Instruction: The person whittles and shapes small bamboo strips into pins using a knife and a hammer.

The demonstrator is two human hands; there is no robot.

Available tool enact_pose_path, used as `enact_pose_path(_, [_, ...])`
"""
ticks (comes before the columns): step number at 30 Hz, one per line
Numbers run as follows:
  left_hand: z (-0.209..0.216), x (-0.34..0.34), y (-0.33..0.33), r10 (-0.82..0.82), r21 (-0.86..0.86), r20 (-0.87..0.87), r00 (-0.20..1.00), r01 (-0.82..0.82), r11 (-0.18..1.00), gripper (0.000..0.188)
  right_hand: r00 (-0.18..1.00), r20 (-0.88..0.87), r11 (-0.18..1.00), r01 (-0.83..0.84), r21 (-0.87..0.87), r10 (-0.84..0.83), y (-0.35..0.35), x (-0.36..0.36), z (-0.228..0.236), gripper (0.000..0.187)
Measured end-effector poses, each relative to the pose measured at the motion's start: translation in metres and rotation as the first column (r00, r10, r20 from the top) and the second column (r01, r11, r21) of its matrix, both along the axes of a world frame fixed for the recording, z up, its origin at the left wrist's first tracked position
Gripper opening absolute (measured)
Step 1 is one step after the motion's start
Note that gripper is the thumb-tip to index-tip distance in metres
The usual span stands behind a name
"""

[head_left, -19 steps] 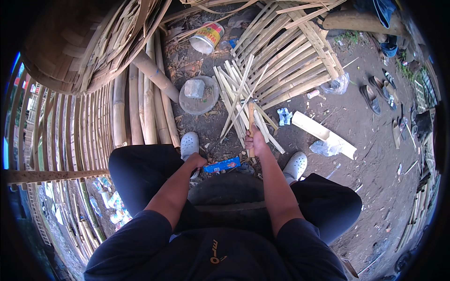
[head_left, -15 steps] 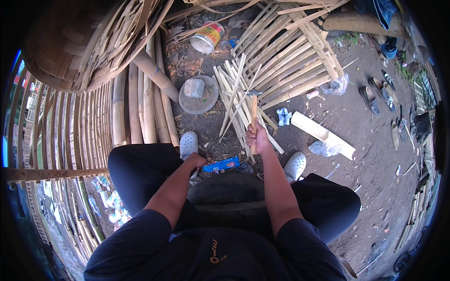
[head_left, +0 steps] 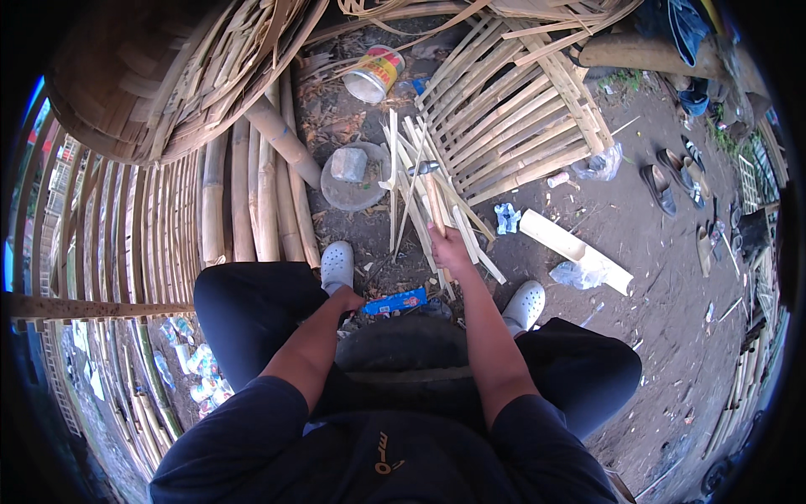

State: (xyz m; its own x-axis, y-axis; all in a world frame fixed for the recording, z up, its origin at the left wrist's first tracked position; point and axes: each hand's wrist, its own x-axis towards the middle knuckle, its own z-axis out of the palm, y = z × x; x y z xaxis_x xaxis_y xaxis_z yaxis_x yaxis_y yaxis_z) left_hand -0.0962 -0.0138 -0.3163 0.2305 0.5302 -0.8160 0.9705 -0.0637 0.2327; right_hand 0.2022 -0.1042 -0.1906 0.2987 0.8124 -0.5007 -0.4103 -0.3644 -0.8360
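Observation:
My right hand (head_left: 449, 249) is wrapped round the wooden handle of a hammer (head_left: 436, 204). The hammer's dark metal head lies over a loose pile of split bamboo strips (head_left: 410, 220) on the ground in front of me. Down by my left shoe, my left hand (head_left: 345, 299) has its fingers curled in. Whatever they may hold is hidden. Beside that hand, at its right, lies a blue packet (head_left: 395, 301).
A bamboo slat panel (head_left: 512, 118) lies beyond the strips. A stone block (head_left: 348, 162) rests on a round slab (head_left: 353, 198), near a bucket (head_left: 374, 76). Bamboo poles (head_left: 243, 197) line the left. At right are a split bamboo piece (head_left: 577, 250) and several shoes (head_left: 659, 190).
My right hand has swung the hammer left and lower, over the strips. Some strips have shifted left. My left hand has dropped slightly beside the packet.

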Motion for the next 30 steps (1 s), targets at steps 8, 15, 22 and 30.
enact_pose_path(8, [-0.021, -0.024, -0.002, -0.15, 0.136, -0.077, 0.986, 0.159, 0.978, 0.033, 0.736, 0.638, 0.974, -0.17, -0.147, 0.225, 0.027, -0.023, -0.005, 0.048])
enact_pose_path(15, [0.021, -0.002, -0.012, 0.012, 0.435, 0.172, 0.985, -0.087, 0.896, 0.034, 0.634, 0.739, 0.973, -0.127, -0.193, 0.23, 0.044, -0.029, -0.032, 0.049])
enact_pose_path(22, [0.05, 0.024, 0.002, 0.234, 0.374, 0.32, 0.918, -0.349, 0.859, 0.035, 0.725, 0.67, 0.984, -0.063, -0.164, 0.158, 0.058, -0.031, -0.018, 0.049])
enact_pose_path(30, [0.061, 0.033, -0.004, 0.19, 0.41, 0.295, 0.936, -0.303, 0.86, 0.037, 0.701, 0.705, 0.932, 0.176, -0.317, 0.107, 0.047, -0.007, -0.026, 0.055])
